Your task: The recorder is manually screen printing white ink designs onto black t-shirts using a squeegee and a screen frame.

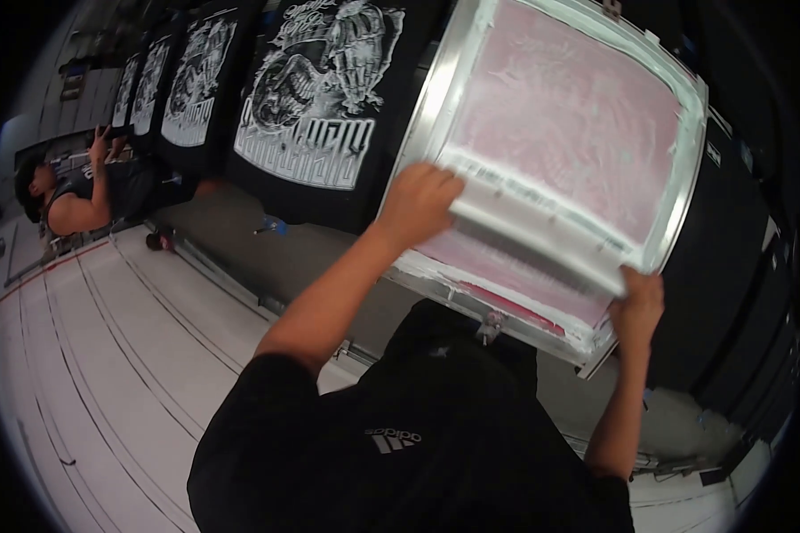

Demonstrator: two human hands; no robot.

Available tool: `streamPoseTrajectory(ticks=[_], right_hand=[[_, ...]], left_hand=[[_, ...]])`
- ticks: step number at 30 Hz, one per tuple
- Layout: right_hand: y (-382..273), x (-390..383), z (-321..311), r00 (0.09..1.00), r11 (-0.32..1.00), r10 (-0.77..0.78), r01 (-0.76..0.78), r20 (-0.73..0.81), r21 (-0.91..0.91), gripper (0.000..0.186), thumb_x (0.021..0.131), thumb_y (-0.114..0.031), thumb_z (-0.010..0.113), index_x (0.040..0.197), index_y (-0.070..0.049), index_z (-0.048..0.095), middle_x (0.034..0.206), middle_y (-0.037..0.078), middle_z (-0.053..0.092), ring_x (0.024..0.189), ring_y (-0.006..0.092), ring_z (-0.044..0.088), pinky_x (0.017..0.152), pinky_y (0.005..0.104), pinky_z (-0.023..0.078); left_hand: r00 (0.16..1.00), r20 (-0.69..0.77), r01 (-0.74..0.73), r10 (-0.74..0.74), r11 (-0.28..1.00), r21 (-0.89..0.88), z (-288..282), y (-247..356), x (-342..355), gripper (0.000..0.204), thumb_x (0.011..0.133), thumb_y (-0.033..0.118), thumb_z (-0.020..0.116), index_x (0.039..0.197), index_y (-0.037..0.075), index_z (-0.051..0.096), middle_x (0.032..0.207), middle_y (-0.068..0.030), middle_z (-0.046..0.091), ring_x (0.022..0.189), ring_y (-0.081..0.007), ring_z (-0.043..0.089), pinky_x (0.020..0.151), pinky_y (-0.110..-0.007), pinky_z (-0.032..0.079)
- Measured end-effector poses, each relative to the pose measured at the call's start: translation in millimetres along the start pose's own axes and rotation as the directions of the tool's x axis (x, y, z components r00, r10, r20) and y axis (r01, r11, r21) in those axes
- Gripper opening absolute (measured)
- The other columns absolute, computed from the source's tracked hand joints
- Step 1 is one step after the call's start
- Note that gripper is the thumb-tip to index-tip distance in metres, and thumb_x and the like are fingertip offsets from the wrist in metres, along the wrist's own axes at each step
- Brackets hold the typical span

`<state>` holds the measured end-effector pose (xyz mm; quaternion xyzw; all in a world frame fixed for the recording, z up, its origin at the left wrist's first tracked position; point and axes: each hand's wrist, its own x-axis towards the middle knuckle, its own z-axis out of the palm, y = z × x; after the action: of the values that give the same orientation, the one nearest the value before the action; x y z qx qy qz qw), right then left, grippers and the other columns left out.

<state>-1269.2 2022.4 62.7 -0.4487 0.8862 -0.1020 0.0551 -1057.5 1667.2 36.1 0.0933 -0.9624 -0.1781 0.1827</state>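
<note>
A wide squeegee (533,220) lies across the inside of a metal-framed printing screen (428,102), tilted down toward the right and blurred by motion. My left hand (420,204) is closed round its left end, and my right hand (640,305) grips its right end near the frame's side. White ink smears the pink mesh (569,98) and is thick along the inner edges. A line of white ink runs along the squeegee's far side. Whatever is under the screen is hidden.
To the left, a black shirt (307,102) with a white print lies flat, with several like it beyond. More black fabric (729,258) is at the right. A person (84,204) with a raised hand is at the far left. Metal rails (222,271) run below the shirts.
</note>
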Motion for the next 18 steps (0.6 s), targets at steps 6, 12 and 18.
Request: streamPoseTrajectory(ticks=[6, 12, 18], right_hand=[[70.4, 192.7, -0.8, 0.995, 0.991, -0.018, 0.005, -0.094, -0.136, 0.039, 0.066, -0.004, 0.067, 0.105, -0.007, 0.068, 0.092, 0.015, 0.067, 0.092, 0.0349, 0.061, 0.083, 0.0455, 0.050], [131.5, 324.8, -22.1, 0.997, 0.959, 0.077, -0.077, -0.009, -0.273, 0.043, 0.075, -0.018, 0.062, 0.118, -0.019, 0.068, 0.109, 0.013, 0.070, 0.106, 0.0332, 0.064, 0.091, 0.0447, 0.051], [105.4, 286.1, -47.1, 0.998, 0.989, -0.006, 0.014, 0.056, -0.146, 0.042, 0.072, -0.012, 0.060, 0.113, -0.009, 0.068, 0.102, 0.020, 0.069, 0.098, 0.0377, 0.065, 0.085, 0.0467, 0.052]], left_hand=[[0.957, 0.203, 0.158, -0.208, 0.959, 0.237, 29.3, -85.1, 190.6, 0.020, 0.069, 0.020, 0.067, 0.088, 0.018, 0.072, 0.081, -0.0148, 0.069, 0.082, -0.0363, 0.069, 0.071, -0.046, 0.057], [0.974, 0.200, 0.047, -0.104, 0.962, 0.269, 39.4, -124.3, 322.8, 0.035, 0.073, 0.038, 0.075, 0.103, 0.021, 0.074, 0.092, -0.0118, 0.073, 0.087, -0.0335, 0.069, 0.079, -0.043, 0.055], [0.932, 0.340, 0.079, -0.125, 0.986, 0.145, 7.5, -109.9, 289.8, 0.038, 0.074, 0.039, 0.078, 0.101, 0.013, 0.074, 0.093, -0.0133, 0.072, 0.088, -0.0334, 0.069, 0.079, -0.041, 0.053]])
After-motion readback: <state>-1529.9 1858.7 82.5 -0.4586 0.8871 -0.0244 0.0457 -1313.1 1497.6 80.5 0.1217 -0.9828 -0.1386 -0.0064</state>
